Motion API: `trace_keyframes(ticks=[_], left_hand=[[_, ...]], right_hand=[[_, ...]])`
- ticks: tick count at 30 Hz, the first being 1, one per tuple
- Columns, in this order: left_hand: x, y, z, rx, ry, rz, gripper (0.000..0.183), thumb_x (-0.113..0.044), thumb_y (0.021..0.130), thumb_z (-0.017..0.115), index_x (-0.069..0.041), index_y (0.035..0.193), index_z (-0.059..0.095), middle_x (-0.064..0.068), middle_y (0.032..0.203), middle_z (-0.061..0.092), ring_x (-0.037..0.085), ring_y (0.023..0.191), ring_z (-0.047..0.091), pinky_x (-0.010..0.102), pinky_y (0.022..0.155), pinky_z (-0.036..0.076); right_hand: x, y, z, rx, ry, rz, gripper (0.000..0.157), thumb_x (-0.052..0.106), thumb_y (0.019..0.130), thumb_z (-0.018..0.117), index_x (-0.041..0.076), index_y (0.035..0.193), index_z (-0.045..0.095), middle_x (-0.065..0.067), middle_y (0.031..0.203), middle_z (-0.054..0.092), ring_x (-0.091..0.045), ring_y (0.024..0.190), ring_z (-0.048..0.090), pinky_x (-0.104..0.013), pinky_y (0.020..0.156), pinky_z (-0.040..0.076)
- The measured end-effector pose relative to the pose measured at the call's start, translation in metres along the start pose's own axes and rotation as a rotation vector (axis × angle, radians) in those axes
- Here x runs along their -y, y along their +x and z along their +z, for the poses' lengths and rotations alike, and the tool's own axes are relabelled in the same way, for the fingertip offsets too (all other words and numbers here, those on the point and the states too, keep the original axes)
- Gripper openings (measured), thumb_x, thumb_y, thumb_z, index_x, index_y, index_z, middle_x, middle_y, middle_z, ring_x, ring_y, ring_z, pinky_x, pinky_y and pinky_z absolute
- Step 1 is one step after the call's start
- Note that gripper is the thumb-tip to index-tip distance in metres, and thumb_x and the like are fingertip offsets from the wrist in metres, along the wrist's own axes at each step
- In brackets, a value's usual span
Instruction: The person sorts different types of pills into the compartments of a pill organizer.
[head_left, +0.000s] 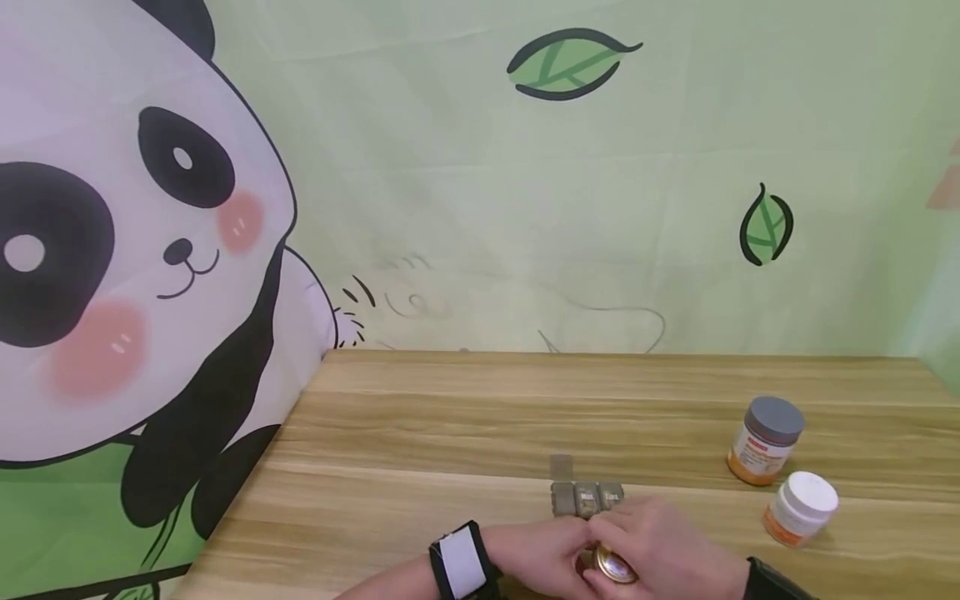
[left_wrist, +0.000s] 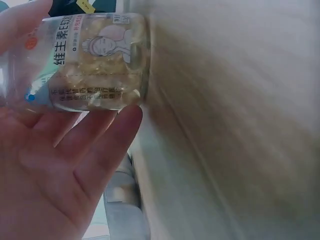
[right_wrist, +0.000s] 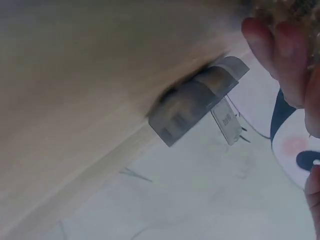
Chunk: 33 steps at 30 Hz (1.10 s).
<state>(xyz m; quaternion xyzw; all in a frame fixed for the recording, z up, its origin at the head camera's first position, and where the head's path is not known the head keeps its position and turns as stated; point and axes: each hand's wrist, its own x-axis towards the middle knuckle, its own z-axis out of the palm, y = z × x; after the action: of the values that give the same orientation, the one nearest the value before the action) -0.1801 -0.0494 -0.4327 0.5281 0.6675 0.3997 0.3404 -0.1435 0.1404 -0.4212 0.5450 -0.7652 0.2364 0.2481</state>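
My left hand [head_left: 543,554] holds a clear jar of golden softgels [left_wrist: 100,60] with a printed label. In the left wrist view the jar lies on its side, thumb above and fingers beneath. My right hand [head_left: 660,542] curls its fingers around the jar's round gold lid [head_left: 615,565], against the left hand. Part of the jar is hidden between the hands. Just beyond them on the table sits a grey pill organizer [head_left: 587,498] with several compartments. One of its lids [right_wrist: 226,120] stands open.
On the right of the wooden table [head_left: 420,408] stand a jar with a grey lid [head_left: 765,442] and a white-capped jar [head_left: 801,508]. A panda-print cloth [head_left: 450,167] hangs behind the table.
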Motion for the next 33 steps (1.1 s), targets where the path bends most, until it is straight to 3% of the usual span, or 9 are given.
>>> trace_keyframes(ticks=[4, 7, 11, 15, 20, 23, 29, 33], left_hand=[[0.000, 0.002, 0.001, 0.000, 0.002, -0.044, 0.042, -0.001, 0.091, 0.065, -0.002, 0.130, 0.048, -0.001, 0.115, 0.058, -0.008, 0.091, 0.049, 0.015, 0.078, 0.048], [-0.002, 0.002, 0.001, -0.006, 0.043, -0.067, 0.039, -0.004, 0.092, 0.066, -0.001, 0.128, 0.051, -0.002, 0.115, 0.060, -0.009, 0.095, 0.051, 0.015, 0.080, 0.047], [-0.005, 0.000, 0.002, -0.019, 0.133, -0.081, 0.041, -0.007, 0.090, 0.069, -0.001, 0.127, 0.052, -0.005, 0.114, 0.061, -0.010, 0.098, 0.050, 0.013, 0.084, 0.044], [-0.006, -0.002, 0.001, -0.031, 0.179, -0.084, 0.042, -0.008, 0.089, 0.070, -0.002, 0.127, 0.052, -0.006, 0.112, 0.061, -0.010, 0.097, 0.049, 0.013, 0.085, 0.043], [-0.005, -0.005, 0.001, -0.035, 0.088, -0.095, 0.050, -0.007, 0.090, 0.069, -0.001, 0.135, 0.048, -0.003, 0.122, 0.060, -0.008, 0.104, 0.050, 0.014, 0.087, 0.043], [-0.005, -0.005, 0.002, -0.041, 0.083, -0.094, 0.056, -0.008, 0.091, 0.068, -0.001, 0.141, 0.043, -0.002, 0.128, 0.058, -0.007, 0.106, 0.049, 0.015, 0.087, 0.043], [-0.006, -0.005, 0.003, -0.059, 0.137, -0.106, 0.052, -0.010, 0.090, 0.070, -0.001, 0.135, 0.048, -0.008, 0.116, 0.060, -0.009, 0.094, 0.050, 0.014, 0.080, 0.046], [-0.006, -0.006, 0.005, -0.061, 0.112, -0.109, 0.038, -0.010, 0.090, 0.069, -0.002, 0.125, 0.054, -0.010, 0.106, 0.061, -0.009, 0.089, 0.052, 0.014, 0.077, 0.047]], right_hand=[[0.000, -0.011, -0.008, 0.017, 0.012, 0.137, 0.042, 0.040, 0.082, 0.077, 0.014, 0.110, 0.060, 0.014, 0.091, 0.061, 0.002, 0.077, 0.055, -0.015, 0.065, 0.044], [0.001, -0.021, -0.016, 0.033, -0.038, 0.223, 0.061, 0.050, 0.076, 0.079, 0.014, 0.122, 0.059, 0.014, 0.099, 0.062, 0.001, 0.080, 0.055, -0.015, 0.066, 0.043], [0.002, -0.030, -0.029, 0.063, -0.050, 0.343, 0.066, 0.054, 0.074, 0.079, 0.016, 0.124, 0.058, 0.018, 0.092, 0.054, 0.002, 0.073, 0.048, -0.013, 0.060, 0.036], [0.004, -0.037, -0.035, 0.054, -0.018, 0.437, 0.062, 0.048, 0.074, 0.081, 0.019, 0.124, 0.057, 0.017, 0.096, 0.055, -0.002, 0.079, 0.053, -0.021, 0.064, 0.044], [0.008, -0.041, -0.030, -0.037, 0.189, 0.378, 0.056, 0.012, 0.075, 0.085, 0.015, 0.123, 0.057, 0.011, 0.104, 0.062, -0.009, 0.090, 0.060, -0.027, 0.072, 0.049], [0.014, -0.042, -0.024, -0.062, 0.288, 0.339, 0.058, 0.001, 0.074, 0.081, 0.012, 0.125, 0.055, 0.006, 0.112, 0.062, -0.011, 0.097, 0.059, -0.027, 0.077, 0.047], [0.023, -0.036, -0.016, -0.037, 0.307, 0.353, 0.062, 0.006, 0.077, 0.080, 0.012, 0.132, 0.051, 0.003, 0.124, 0.057, -0.013, 0.111, 0.055, -0.022, 0.092, 0.040], [0.023, -0.028, -0.008, -0.040, 0.333, 0.307, 0.061, 0.014, 0.078, 0.081, 0.011, 0.132, 0.052, 0.002, 0.123, 0.057, -0.013, 0.109, 0.055, -0.024, 0.091, 0.042]])
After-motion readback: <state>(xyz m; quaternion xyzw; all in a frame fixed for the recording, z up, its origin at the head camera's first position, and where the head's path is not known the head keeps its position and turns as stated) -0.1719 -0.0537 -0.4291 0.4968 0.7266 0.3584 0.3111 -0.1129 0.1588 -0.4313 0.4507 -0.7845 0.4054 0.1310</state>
